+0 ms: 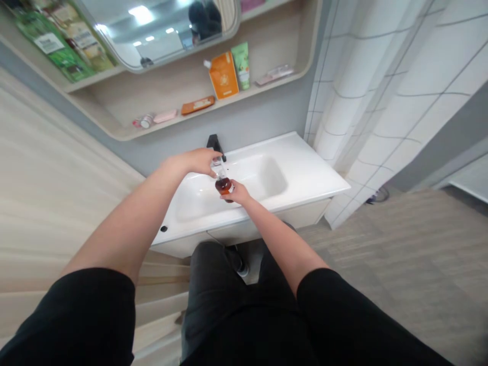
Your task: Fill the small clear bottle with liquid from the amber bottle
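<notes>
Over the sink, my right hand is closed around a small bottle of dark amber liquid with a pale label. My left hand reaches over the bottle's top, thumb and fingers closed around a clear plastic piece. That piece looks like a transparent cap or cup; I cannot tell whether it is still joined to the bottle neck. Just behind my left hand stands a black faucet, partly covered by my fingers.
Above the sink a wall shelf holds an orange pouch, a green tube, an orange packet and small pink items. Green packages lie at upper left, beside a mirror. Curtains hang on both sides.
</notes>
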`<state>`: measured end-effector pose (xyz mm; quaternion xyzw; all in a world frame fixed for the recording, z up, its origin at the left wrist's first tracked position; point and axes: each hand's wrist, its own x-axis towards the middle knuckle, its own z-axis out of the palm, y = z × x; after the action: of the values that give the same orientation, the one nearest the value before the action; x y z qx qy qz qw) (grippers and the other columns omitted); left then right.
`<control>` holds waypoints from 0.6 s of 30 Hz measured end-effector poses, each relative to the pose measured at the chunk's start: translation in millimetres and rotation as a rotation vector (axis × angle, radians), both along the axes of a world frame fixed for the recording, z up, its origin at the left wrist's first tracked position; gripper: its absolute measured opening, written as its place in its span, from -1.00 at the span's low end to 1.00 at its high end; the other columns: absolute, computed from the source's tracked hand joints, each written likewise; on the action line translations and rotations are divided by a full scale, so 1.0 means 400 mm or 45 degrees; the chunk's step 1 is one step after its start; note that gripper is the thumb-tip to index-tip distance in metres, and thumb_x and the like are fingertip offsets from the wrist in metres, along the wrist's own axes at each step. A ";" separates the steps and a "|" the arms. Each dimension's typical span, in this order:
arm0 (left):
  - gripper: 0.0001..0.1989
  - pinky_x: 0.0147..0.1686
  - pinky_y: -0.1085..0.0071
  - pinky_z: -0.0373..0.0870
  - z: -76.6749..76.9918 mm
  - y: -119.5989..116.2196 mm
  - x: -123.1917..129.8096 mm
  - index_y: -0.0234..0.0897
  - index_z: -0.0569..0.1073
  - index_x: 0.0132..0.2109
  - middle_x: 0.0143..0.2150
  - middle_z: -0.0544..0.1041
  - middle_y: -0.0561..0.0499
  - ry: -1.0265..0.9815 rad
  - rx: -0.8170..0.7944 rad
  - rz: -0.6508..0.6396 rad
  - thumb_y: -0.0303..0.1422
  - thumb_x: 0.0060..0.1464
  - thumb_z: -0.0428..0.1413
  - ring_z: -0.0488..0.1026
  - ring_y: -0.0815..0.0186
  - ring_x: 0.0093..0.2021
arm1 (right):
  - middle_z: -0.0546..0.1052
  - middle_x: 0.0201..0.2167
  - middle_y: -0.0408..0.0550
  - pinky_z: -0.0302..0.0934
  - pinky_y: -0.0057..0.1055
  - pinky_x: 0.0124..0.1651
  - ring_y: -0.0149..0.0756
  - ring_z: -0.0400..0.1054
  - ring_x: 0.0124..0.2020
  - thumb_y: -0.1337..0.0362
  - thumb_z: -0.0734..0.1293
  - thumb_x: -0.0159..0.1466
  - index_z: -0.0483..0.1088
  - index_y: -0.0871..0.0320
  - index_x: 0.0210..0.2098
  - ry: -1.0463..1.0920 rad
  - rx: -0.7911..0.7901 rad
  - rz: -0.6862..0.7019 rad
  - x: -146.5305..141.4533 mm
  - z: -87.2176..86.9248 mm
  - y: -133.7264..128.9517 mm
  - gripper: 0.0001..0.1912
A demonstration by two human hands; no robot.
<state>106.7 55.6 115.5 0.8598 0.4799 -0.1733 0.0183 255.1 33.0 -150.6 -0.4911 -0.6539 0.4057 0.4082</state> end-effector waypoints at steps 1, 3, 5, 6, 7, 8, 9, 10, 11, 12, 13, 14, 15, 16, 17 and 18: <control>0.01 0.38 0.27 0.37 -0.006 -0.001 -0.006 -0.08 0.38 0.56 0.46 0.54 -0.13 -0.039 0.014 0.015 -0.02 -0.01 0.43 0.52 -0.06 0.39 | 0.67 -0.21 -0.14 0.41 -0.24 -0.02 -0.10 0.54 -0.18 -0.02 0.74 -0.05 0.58 0.06 0.03 0.001 -0.003 0.001 0.000 0.000 0.000 -0.28; 0.03 0.34 0.26 0.41 -0.022 -0.002 -0.025 -0.13 0.44 0.52 0.38 0.61 -0.15 -0.161 0.055 0.046 -0.03 -0.09 0.48 0.56 -0.07 0.34 | 0.67 -0.22 -0.15 0.42 -0.22 0.00 -0.10 0.55 -0.17 -0.03 0.74 -0.05 0.58 0.05 0.02 0.000 -0.005 0.001 0.001 -0.001 0.000 -0.29; 0.03 0.30 0.24 0.46 -0.044 -0.002 -0.052 -0.16 0.50 0.47 0.27 0.67 -0.15 -0.323 0.093 0.071 -0.05 -0.17 0.51 0.61 -0.08 0.26 | 0.67 -0.21 -0.14 0.42 -0.20 0.02 -0.08 0.55 -0.15 -0.04 0.74 -0.05 0.58 0.05 0.01 -0.004 0.000 0.002 0.001 -0.002 0.000 -0.30; 0.02 0.28 0.23 0.47 -0.056 -0.002 -0.067 -0.16 0.53 0.44 0.22 0.69 -0.14 -0.407 0.105 0.084 -0.06 -0.21 0.52 0.62 -0.08 0.22 | 0.67 -0.20 -0.14 0.42 -0.20 0.03 -0.08 0.55 -0.15 -0.03 0.74 -0.05 0.58 0.05 0.01 -0.007 -0.001 0.001 0.002 -0.002 0.000 -0.30; 0.01 0.27 0.22 0.49 -0.069 -0.002 -0.084 -0.16 0.56 0.42 0.18 0.71 -0.12 -0.488 0.111 0.101 -0.06 -0.23 0.53 0.63 -0.07 0.19 | 0.67 -0.20 -0.14 0.42 -0.19 0.03 -0.07 0.55 -0.14 -0.03 0.74 -0.05 0.58 0.05 0.01 -0.008 -0.003 0.001 0.002 -0.003 0.001 -0.30; 0.00 0.26 0.20 0.50 -0.082 -0.003 -0.101 -0.17 0.57 0.40 0.15 0.71 -0.10 -0.569 0.115 0.123 -0.06 -0.24 0.54 0.64 -0.05 0.16 | 0.67 -0.20 -0.14 0.42 -0.19 0.04 -0.07 0.55 -0.14 -0.03 0.74 -0.05 0.57 0.05 0.01 -0.006 -0.004 0.002 0.002 -0.004 0.001 -0.30; -0.01 0.25 0.19 0.50 -0.096 -0.005 -0.119 -0.18 0.58 0.38 0.13 0.71 -0.10 -0.652 0.115 0.150 -0.07 -0.25 0.54 0.64 -0.04 0.14 | 0.67 -0.19 -0.13 0.42 -0.19 0.04 -0.08 0.55 -0.13 -0.02 0.74 -0.05 0.57 0.05 0.01 -0.003 -0.004 0.003 0.001 -0.004 0.001 -0.30; -0.01 0.24 0.18 0.51 -0.112 -0.009 -0.137 -0.19 0.58 0.37 0.12 0.70 -0.09 -0.739 0.108 0.183 -0.07 -0.26 0.54 0.64 -0.02 0.12 | 0.68 -0.18 -0.13 0.42 -0.19 0.04 -0.08 0.55 -0.13 -0.02 0.74 -0.06 0.57 0.05 0.01 0.003 -0.003 0.005 0.001 -0.005 0.002 -0.30; -0.01 0.23 0.16 0.52 -0.130 -0.016 -0.154 -0.20 0.57 0.37 0.12 0.69 -0.10 -0.838 0.096 0.219 -0.08 -0.27 0.54 0.63 0.00 0.11 | 0.68 -0.17 -0.13 0.41 -0.20 0.04 -0.08 0.54 -0.13 -0.01 0.74 -0.06 0.57 0.05 0.01 0.010 -0.002 0.005 0.001 -0.006 0.003 -0.29; -0.01 0.20 0.15 0.53 -0.152 -0.025 -0.170 -0.21 0.56 0.36 0.13 0.67 -0.11 -0.953 0.079 0.259 -0.10 -0.27 0.54 0.62 0.01 0.11 | 0.68 -0.16 -0.12 0.41 -0.20 0.04 -0.09 0.54 -0.13 -0.01 0.74 -0.07 0.57 0.06 0.01 0.017 0.000 0.005 0.000 -0.007 0.003 -0.29; -0.02 0.18 0.14 0.55 -0.178 -0.036 -0.185 -0.21 0.54 0.34 0.14 0.66 -0.13 -1.087 0.059 0.302 -0.11 -0.28 0.55 0.61 0.02 0.12 | 0.68 -0.15 -0.12 0.41 -0.21 0.04 -0.09 0.53 -0.13 -0.01 0.74 -0.07 0.57 0.07 0.01 0.022 0.000 0.004 0.000 -0.009 0.004 -0.28; -0.04 0.15 0.14 0.56 -0.210 -0.051 -0.198 -0.20 0.52 0.32 0.16 0.65 -0.15 -1.240 0.040 0.348 -0.12 -0.29 0.55 0.59 0.02 0.14 | 0.68 -0.14 -0.11 0.40 -0.21 0.04 -0.10 0.52 -0.13 -0.01 0.73 -0.08 0.57 0.07 0.01 0.026 -0.003 0.001 0.000 -0.010 0.005 -0.28; -0.07 0.13 0.14 0.57 -0.245 -0.067 -0.209 -0.19 0.50 0.28 0.17 0.64 -0.16 -1.404 0.028 0.394 -0.13 -0.29 0.55 0.58 0.03 0.16 | 0.68 -0.14 -0.11 0.40 -0.22 0.04 -0.11 0.51 -0.14 -0.02 0.73 -0.08 0.58 0.08 0.02 0.027 -0.006 -0.002 -0.001 -0.012 0.007 -0.27; -0.11 0.12 0.14 0.57 -0.286 -0.086 -0.217 -0.18 0.47 0.22 0.17 0.63 -0.15 -1.572 0.031 0.443 -0.15 -0.29 0.55 0.57 0.03 0.18 | 0.68 -0.13 -0.10 0.39 -0.22 0.04 -0.12 0.50 -0.14 -0.04 0.73 -0.08 0.58 0.09 0.03 0.028 -0.010 -0.002 0.000 -0.013 0.008 -0.26; -0.16 0.13 0.14 0.56 -0.330 -0.105 -0.223 -0.16 0.44 0.16 0.15 0.62 -0.14 -1.728 0.049 0.496 -0.16 -0.29 0.55 0.57 0.04 0.19 | 0.68 -0.13 -0.10 0.39 -0.22 0.04 -0.12 0.50 -0.14 -0.05 0.72 -0.08 0.58 0.09 0.03 0.031 -0.012 -0.004 0.000 -0.015 0.009 -0.25; -0.20 0.14 0.14 0.56 -0.377 -0.124 -0.225 -0.15 0.40 0.09 0.12 0.61 -0.11 -1.862 0.090 0.556 -0.18 -0.30 0.55 0.56 0.06 0.19 | 0.68 -0.12 -0.10 0.39 -0.22 0.04 -0.12 0.49 -0.14 -0.06 0.72 -0.08 0.58 0.09 0.05 0.036 -0.014 -0.003 0.000 -0.016 0.010 -0.23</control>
<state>16.6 5.9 -35.1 0.6412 0.5100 0.4634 0.3377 255.3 37.0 -157.1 -0.4884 -0.6452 0.4157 0.4151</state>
